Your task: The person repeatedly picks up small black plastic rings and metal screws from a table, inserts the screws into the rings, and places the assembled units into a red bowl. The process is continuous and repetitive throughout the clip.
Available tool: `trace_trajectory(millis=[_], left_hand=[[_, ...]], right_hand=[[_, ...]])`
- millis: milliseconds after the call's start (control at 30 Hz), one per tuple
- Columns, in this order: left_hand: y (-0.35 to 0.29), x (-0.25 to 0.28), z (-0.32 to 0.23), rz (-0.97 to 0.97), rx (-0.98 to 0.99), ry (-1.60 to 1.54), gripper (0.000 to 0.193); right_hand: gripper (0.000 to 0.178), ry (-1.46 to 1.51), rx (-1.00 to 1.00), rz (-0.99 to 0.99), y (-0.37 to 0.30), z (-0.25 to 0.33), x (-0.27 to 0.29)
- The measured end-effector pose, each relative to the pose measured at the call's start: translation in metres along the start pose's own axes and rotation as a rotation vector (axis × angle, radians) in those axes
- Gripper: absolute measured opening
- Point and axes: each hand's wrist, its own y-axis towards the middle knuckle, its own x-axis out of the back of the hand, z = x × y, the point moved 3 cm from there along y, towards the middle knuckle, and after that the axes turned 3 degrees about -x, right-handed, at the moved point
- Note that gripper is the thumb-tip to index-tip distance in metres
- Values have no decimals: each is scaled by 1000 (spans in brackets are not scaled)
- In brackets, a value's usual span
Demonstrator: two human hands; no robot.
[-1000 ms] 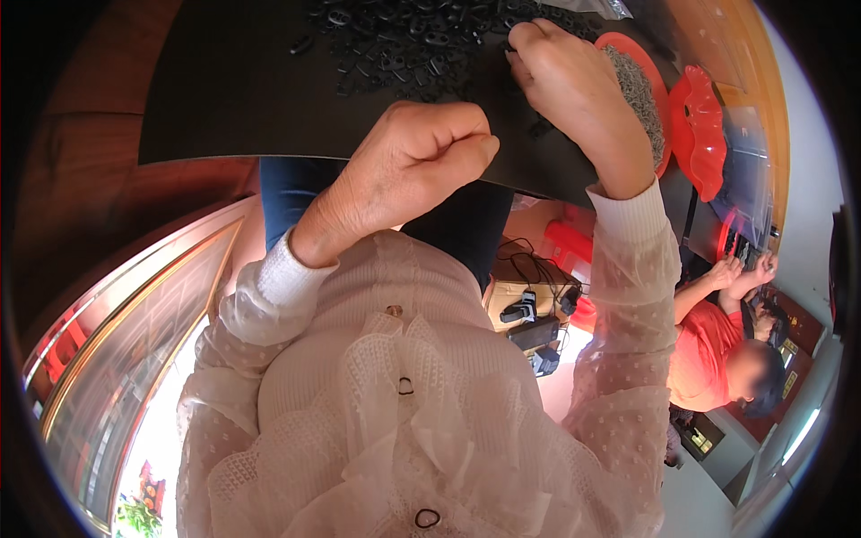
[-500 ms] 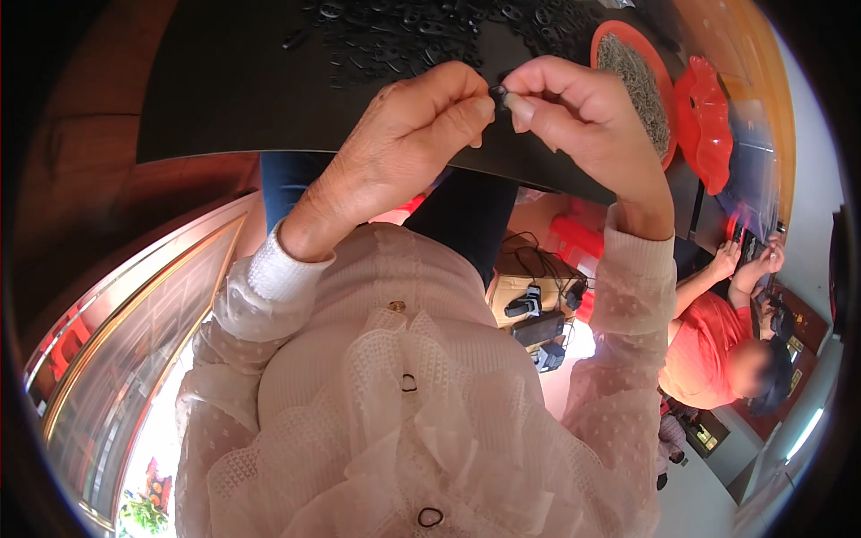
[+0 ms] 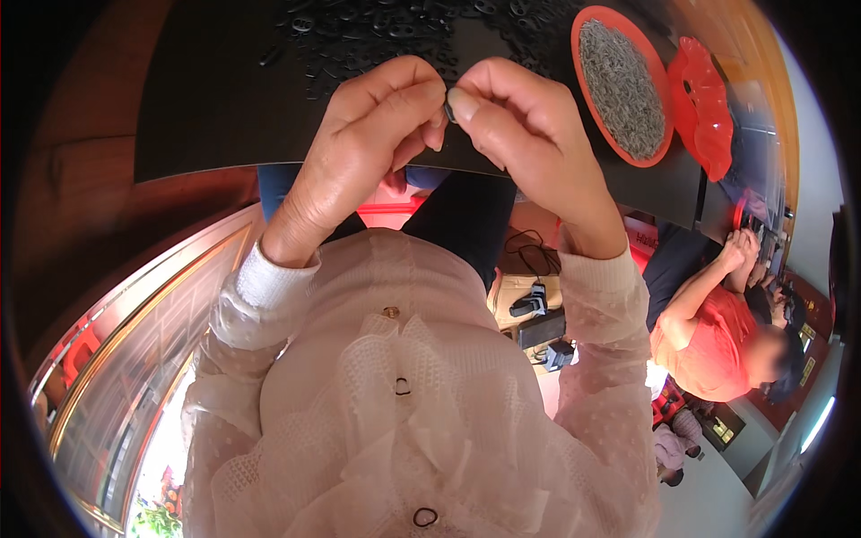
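My left hand (image 3: 363, 134) and my right hand (image 3: 520, 134) meet fingertip to fingertip above the near edge of a black table (image 3: 206, 99). Between the pinched fingers sits a small dark part (image 3: 450, 112), mostly hidden by my thumbs. Which hand bears it more I cannot tell; both touch it. A scatter of small black parts (image 3: 395, 31) lies on the table just beyond my hands.
An orange bowl (image 3: 583, 81) full of small grey metal pieces stands at the right, with a red plastic dish (image 3: 704, 103) beside it. Another person in an orange shirt (image 3: 708, 341) works at the right. Small black rings (image 3: 402, 386) lie on my white blouse.
My right hand came back from the black parts pile to my left hand. Both hands now pinch the small part together, slightly lower and nearer the table edge.
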Motion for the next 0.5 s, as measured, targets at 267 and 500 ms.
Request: trace_trajectory(millis=[267, 500], left_hand=[[-5, -21, 1, -127, -691, 701, 24], [-7, -26, -7, -67, -778, 975, 19]], right_hand=[[23, 56, -114, -169, -4, -17, 8], [28, -12, 5, -184, -3, -27, 7]])
